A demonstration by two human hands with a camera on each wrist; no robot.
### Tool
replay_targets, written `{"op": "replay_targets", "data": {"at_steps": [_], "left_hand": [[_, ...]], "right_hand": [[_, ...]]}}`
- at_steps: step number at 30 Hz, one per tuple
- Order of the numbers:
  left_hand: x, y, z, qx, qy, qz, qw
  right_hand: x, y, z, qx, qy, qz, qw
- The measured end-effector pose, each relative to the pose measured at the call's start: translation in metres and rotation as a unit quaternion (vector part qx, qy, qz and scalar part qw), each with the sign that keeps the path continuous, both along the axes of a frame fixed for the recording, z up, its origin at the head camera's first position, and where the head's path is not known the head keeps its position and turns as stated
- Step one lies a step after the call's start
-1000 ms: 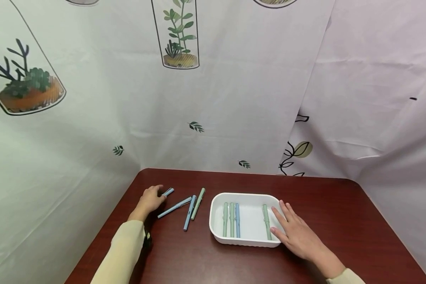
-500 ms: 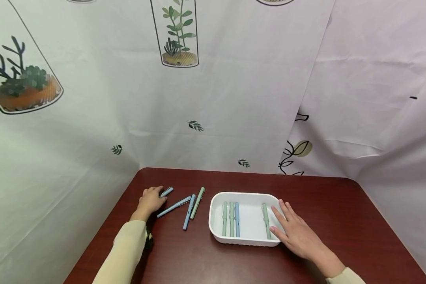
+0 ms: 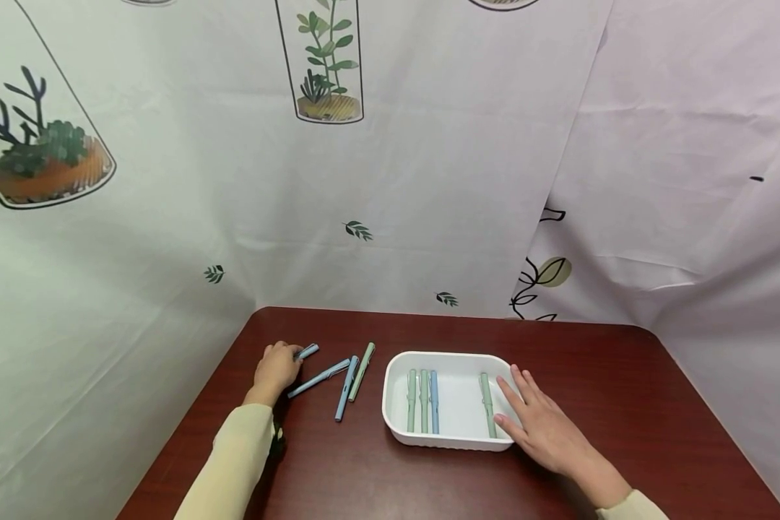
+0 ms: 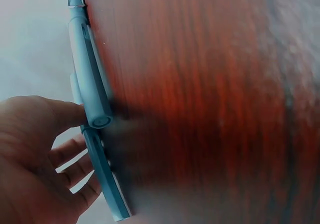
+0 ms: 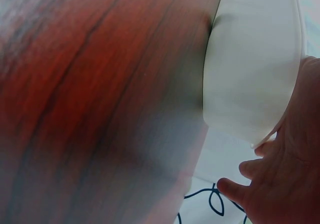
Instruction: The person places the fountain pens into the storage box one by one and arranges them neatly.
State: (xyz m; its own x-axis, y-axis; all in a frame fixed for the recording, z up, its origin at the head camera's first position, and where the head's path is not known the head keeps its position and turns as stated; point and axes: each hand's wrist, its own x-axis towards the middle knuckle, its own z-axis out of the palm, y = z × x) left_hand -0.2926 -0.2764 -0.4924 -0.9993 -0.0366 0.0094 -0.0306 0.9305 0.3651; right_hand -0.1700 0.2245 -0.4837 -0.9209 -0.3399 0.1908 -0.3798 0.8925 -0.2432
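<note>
My left hand [image 3: 277, 370] is at the table's far left, its thumb and fingers pinching a blue pen [image 3: 308, 351]. In the left wrist view the fingers curl behind this darker-looking pen [image 4: 109, 181]; a nearer light blue pen [image 4: 89, 69] partly covers the thumb tip. Close by lie two more blue pens, one slanted [image 3: 320, 378] and one steeper [image 3: 347, 388], beside a green pen [image 3: 362, 372]. My right hand [image 3: 546, 430], fingers spread, rests against the right side of a white tray [image 3: 451, 442]. Inside the tray are green pens [image 3: 425, 401] and a blue pen [image 3: 435, 401].
The dark red table [image 3: 338, 469] has rounded far corners. Behind it and along both sides hangs a white printed cloth [image 3: 429, 180]. A single green pen [image 3: 488, 404] lies apart at the tray's right, near the right fingertips.
The left hand's fingers have closed in on the far blue pen, which has shifted slightly. The right hand and the tray stay in place.
</note>
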Motion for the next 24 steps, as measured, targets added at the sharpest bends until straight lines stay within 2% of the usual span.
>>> {"op": "replay_targets", "data": {"at_steps": [6,15,24], "left_hand": [[0.000,-0.001,0.003,0.010,-0.016,0.013,0.9997],[0.002,-0.001,0.012,0.060,-0.009,0.047,0.9971],[0.006,0.000,0.025,0.079,-0.006,0.034,0.9963]], "right_hand": [[0.000,-0.001,0.001,-0.002,-0.002,0.002,1.0000],[0.001,0.000,0.000,-0.003,0.000,0.002,1.0000],[0.000,-0.001,0.001,-0.003,-0.002,-0.002,1.0000]]}}
